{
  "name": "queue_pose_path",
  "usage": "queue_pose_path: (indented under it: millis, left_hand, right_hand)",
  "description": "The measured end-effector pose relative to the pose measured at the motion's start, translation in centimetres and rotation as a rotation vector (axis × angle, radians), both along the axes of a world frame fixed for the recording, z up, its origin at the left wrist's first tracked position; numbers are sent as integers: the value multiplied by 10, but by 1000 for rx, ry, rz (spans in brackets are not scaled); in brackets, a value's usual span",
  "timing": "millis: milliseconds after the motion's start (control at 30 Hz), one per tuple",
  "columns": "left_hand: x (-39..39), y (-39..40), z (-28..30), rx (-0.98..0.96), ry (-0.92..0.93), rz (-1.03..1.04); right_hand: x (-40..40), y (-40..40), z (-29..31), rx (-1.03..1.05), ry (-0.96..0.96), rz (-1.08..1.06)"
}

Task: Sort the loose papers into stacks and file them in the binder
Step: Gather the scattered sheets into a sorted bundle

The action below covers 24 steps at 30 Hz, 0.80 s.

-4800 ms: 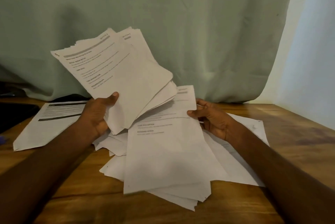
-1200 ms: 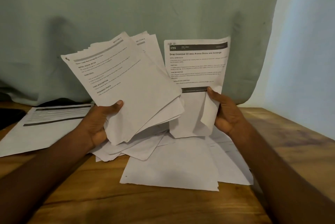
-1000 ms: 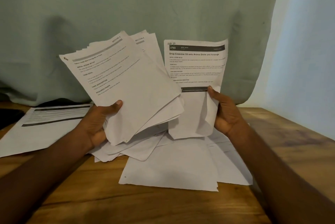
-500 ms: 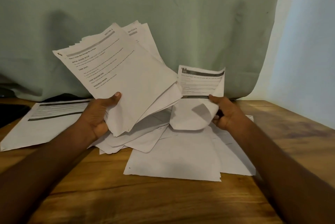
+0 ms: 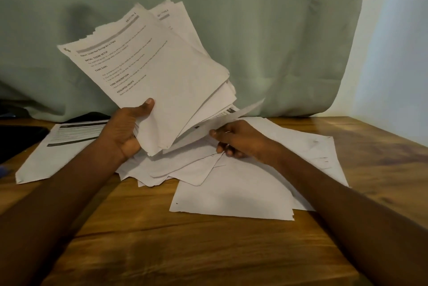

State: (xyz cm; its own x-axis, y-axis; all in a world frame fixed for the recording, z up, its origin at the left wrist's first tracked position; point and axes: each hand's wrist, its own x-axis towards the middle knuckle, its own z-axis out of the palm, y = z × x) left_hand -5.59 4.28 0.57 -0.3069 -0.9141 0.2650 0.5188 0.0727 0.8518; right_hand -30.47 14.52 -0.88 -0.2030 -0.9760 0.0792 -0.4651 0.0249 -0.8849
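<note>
My left hand (image 5: pixel 126 131) grips a fanned stack of printed papers (image 5: pixel 159 72), held up and tilted over the table, thumb on the top sheet. My right hand (image 5: pixel 236 138) pinches a single printed sheet (image 5: pixel 228 118), nearly flat and edge-on, slid under the lower right side of the stack. Below both hands a loose pile of white sheets (image 5: pixel 231 190) lies spread on the wooden table (image 5: pixel 185 251). A separate printed sheet with dark header bars (image 5: pixel 62 146) lies flat at the left. No binder is clearly identifiable.
A green curtain (image 5: pixel 266 31) hangs right behind the table. A dark flat object (image 5: pixel 20 137) sits at the far left edge, partly under the left sheet. Pale wall rises at the right, by the table's corner (image 5: pixel 370 128).
My right hand has lowered the single sheet from upright in front of the curtain and tipped it flat, moving it left under the stack. The left hand's stack has stayed up.
</note>
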Motion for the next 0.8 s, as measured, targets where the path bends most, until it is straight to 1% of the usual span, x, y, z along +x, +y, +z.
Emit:
queue_pose_path:
  millis: [67, 100, 167, 200, 233, 267, 333, 367, 400, 433, 500, 533, 600, 633, 733, 767, 800]
  left_hand:
    - [-4, 1, -5, 16, -53, 8]
    - [-5, 1, -7, 24, -65, 9]
    - [-9, 1, -12, 42, -59, -15]
    - [-10, 2, -13, 48, -61, -31]
    - [-11, 3, -14, 50, -63, -41]
    - [-12, 5, -14, 49, -61, -50]
    - [-12, 6, -14, 47, -62, -59]
    - [-13, 6, -15, 47, -68, -56]
    - [-13, 6, -14, 46, -79, -47]
    - [-13, 6, -14, 48, -91, -38]
    - [-14, 7, -16, 53, -98, -27]
    - [-14, 8, -17, 60, -94, -29]
    - [-15, 10, -20, 84, -100, -40]
    - [-16, 12, -21, 93, -108, -48]
    - [-17, 12, -22, 87, -123, -56]
    - [-17, 12, -23, 86, -121, -53]
    - [-16, 12, -22, 85, -117, -52]
  right_hand:
    - [-14, -1, 3, -89, 193, -109]
    - [-25, 1, 7, -132, 355, -201]
    - [-45, 16, 16, -112, 698, -365]
    - [-52, 28, 21, -56, 792, -388]
    - [-56, 39, 25, 5, 787, -363]
    - [-57, 48, 27, 87, 729, -328]
    - [-58, 55, 28, 328, 613, -302]
    - [-56, 54, 27, 423, 608, -303]
    - [-55, 51, 25, 473, 624, -292]
    - [-55, 48, 23, 467, 631, -282]
    - [-58, 43, 21, 402, 536, -280]
    - [-62, 43, 21, 372, 476, -292]
    - [-75, 44, 19, 339, 448, -360]
    - [-82, 45, 17, 337, 481, -407]
    - [-96, 49, 14, 281, 725, -583]
    - [-96, 50, 15, 231, 765, -599]
    - [-93, 51, 17, 204, 752, -561]
